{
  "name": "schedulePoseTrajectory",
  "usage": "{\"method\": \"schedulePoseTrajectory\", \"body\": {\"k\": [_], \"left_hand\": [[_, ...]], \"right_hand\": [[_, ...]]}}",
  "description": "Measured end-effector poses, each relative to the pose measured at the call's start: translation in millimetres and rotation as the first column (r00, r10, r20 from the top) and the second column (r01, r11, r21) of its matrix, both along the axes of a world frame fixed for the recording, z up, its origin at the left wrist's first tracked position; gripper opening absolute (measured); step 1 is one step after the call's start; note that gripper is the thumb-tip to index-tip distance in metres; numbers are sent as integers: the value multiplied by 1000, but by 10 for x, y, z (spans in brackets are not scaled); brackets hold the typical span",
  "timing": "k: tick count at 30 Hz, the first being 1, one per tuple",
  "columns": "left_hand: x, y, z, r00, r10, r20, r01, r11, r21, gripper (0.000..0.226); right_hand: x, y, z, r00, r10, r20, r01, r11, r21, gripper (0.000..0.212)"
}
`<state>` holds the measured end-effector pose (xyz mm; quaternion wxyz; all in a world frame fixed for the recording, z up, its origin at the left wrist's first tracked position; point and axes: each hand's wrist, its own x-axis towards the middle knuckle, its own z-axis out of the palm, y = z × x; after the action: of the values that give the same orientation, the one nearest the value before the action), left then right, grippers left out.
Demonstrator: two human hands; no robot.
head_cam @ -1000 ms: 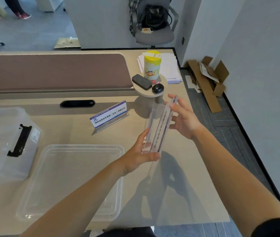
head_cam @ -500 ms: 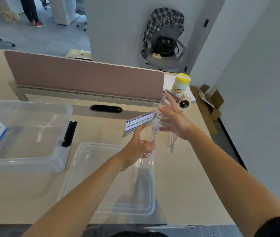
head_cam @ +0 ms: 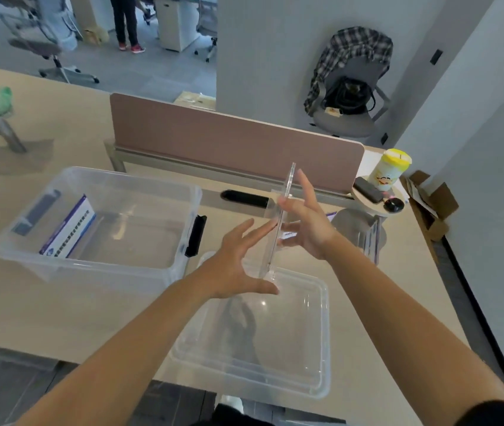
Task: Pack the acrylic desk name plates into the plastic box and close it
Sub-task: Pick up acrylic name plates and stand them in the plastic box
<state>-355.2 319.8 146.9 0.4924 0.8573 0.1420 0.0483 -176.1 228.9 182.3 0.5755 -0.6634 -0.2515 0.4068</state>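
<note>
I hold a clear acrylic name plate (head_cam: 279,222) edge-on and nearly upright between both hands. My left hand (head_cam: 235,269) has its fingers spread against the left face and its thumb under the lower end. My right hand (head_cam: 304,222) presses the right face. The plate hangs above the far edge of the clear lid (head_cam: 275,364), which lies flat on the desk. The open plastic box (head_cam: 97,265) stands to the left, with one blue-and-white name plate (head_cam: 68,230) leaning inside. Another clear plate (head_cam: 371,241) stands at the right, partly behind my right arm.
A brown partition (head_cam: 238,142) runs along the desk's back. A round shelf at the right carries a yellow cup (head_cam: 390,170) and dark items. A chair with a plaid shirt (head_cam: 349,87) stands behind, cardboard (head_cam: 429,207) lies on the floor, and a person (head_cam: 124,23) stands far off.
Both hands have carried the plate leftward, now over the lid and closer to the box. The view swung left and up, so the whole box shows.
</note>
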Motion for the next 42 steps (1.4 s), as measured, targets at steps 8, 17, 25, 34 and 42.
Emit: {"method": "schedulePoseTrajectory", "body": {"k": [8, 17, 25, 34, 42], "left_hand": [[74, 528, 156, 999, -10, -30, 15, 986, 167, 96], [-432, 1230, 16, 990, 94, 103, -106, 988, 116, 88], [-1081, 2197, -148, 981, 23, 191, -31, 999, 40, 86], [-1359, 2866, -305, 976, -74, 206, 52, 992, 114, 96], [-1414, 3408, -410, 1000, 14, -5, -13, 979, 206, 94]], "right_hand": [[116, 628, -126, 979, 157, -132, -148, 986, 72, 81], [-294, 1540, -40, 936, 313, -159, -313, 949, 31, 91], [-929, 2483, -26, 979, 190, -72, -193, 980, -51, 85], [-1170, 2941, -114, 984, 108, -140, -119, 990, -78, 80], [-1046, 3307, -530, 987, -5, -160, 4, 1000, -7, 85]]}}
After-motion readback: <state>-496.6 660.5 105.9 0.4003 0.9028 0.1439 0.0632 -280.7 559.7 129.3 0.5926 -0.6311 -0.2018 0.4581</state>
